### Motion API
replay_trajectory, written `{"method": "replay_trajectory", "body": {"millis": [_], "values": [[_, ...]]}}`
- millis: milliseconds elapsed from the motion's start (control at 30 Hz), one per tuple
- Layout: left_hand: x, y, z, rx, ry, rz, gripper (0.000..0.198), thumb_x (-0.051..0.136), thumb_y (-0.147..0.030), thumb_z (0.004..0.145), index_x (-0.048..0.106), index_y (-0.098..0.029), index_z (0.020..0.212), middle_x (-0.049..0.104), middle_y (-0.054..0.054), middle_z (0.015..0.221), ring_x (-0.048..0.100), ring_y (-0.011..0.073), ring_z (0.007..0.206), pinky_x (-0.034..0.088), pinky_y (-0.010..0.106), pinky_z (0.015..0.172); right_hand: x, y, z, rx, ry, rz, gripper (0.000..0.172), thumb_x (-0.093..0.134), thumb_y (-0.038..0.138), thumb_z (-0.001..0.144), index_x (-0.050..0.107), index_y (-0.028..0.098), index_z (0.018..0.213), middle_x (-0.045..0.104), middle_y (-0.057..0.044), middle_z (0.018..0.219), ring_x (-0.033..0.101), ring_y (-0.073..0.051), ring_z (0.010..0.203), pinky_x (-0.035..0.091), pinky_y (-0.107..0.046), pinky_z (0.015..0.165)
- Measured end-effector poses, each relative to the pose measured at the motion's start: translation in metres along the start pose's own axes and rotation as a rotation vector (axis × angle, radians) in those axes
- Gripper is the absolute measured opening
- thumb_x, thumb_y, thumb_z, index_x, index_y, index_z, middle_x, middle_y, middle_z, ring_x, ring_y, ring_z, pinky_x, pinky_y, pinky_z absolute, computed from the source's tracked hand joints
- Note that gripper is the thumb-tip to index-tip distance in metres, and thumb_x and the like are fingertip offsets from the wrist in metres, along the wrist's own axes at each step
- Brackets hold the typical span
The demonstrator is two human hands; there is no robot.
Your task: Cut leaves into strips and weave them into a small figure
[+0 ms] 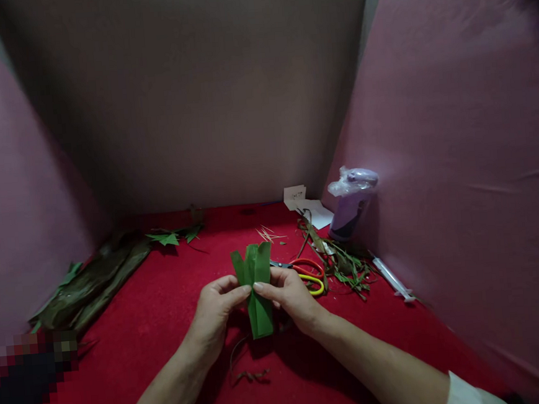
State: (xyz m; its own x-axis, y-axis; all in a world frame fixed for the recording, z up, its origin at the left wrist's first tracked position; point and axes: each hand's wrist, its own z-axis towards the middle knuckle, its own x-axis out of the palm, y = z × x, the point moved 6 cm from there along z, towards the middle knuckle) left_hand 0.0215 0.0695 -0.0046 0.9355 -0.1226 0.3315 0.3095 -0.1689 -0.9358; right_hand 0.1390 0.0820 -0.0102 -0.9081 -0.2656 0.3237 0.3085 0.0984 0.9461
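A folded green leaf strip [262, 318] is held upright above the red cloth, its upper end fanned into several flaps. My left hand [217, 306] pinches its left side, thumb on the front face. From the other side my right hand [290, 292] grips it too, and the two thumb tips nearly meet at the leaf's middle. The fingers behind the leaf are partly hidden. Just past my right hand lie scissors [309, 268] with red and yellow handles. Beneath the leaf, a thin brown curled strip [251, 376] rests on the cloth.
Long dark leaves [103, 283] lie along the left wall, near a green lobed leaf [164, 239]. Several toothpicks [267, 234] are scattered behind the leaf. At right are leaf scraps [352, 267], a purple bottle [350, 211] in plastic, white paper [316, 213] and a syringe [391, 277].
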Motion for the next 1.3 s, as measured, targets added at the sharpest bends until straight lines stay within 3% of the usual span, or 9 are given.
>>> {"method": "replay_trajectory", "body": {"millis": [300, 533, 867, 1300], "values": [[0.0024, -0.0009, 0.0002, -0.011, 0.026, -0.020, 0.015, 0.070, -0.024, 0.067, 0.069, -0.013, 0.078, 0.071, 0.007, 0.069, 0.064, 0.0164, 0.060, 0.050, 0.026, 0.060, -0.0022, -0.0023, 0.0012, -0.022, -0.003, -0.020, 0.029, 0.075, 0.034, 0.059, 0.068, 0.015, 0.079, 0.064, 0.000, 0.069, 0.052, -0.011, 0.058, 0.041, -0.022, 0.056], [0.0038, -0.0004, 0.0003, -0.037, 0.025, -0.015, 0.016, 0.068, -0.027, 0.070, 0.070, -0.013, 0.077, 0.070, 0.006, 0.065, 0.063, 0.0158, 0.055, 0.050, 0.027, 0.059, -0.0026, -0.0024, 0.0017, -0.013, -0.013, -0.037, 0.027, 0.075, 0.035, 0.060, 0.068, 0.013, 0.076, 0.060, 0.003, 0.061, 0.043, -0.006, 0.048, 0.034, -0.019, 0.047], [0.0050, -0.0006, 0.0002, -0.056, 0.040, -0.017, 0.015, 0.069, -0.026, 0.068, 0.070, -0.014, 0.077, 0.069, 0.005, 0.063, 0.062, 0.0146, 0.056, 0.049, 0.024, 0.058, -0.0040, -0.0089, 0.0020, 0.044, -0.011, -0.010, 0.033, 0.078, 0.035, 0.056, 0.068, 0.013, 0.078, 0.064, 0.000, 0.067, 0.052, -0.010, 0.054, 0.043, -0.024, 0.055], [0.0003, 0.0026, 0.0021, -0.049, 0.000, 0.019, 0.017, 0.069, -0.029, 0.068, 0.068, -0.013, 0.074, 0.066, 0.003, 0.062, 0.059, 0.0126, 0.055, 0.046, 0.023, 0.056, -0.0018, -0.0082, 0.0015, 0.053, 0.029, 0.001, 0.035, 0.079, 0.034, 0.055, 0.069, 0.012, 0.080, 0.064, 0.000, 0.067, 0.052, -0.010, 0.054, 0.042, -0.023, 0.055]]}}
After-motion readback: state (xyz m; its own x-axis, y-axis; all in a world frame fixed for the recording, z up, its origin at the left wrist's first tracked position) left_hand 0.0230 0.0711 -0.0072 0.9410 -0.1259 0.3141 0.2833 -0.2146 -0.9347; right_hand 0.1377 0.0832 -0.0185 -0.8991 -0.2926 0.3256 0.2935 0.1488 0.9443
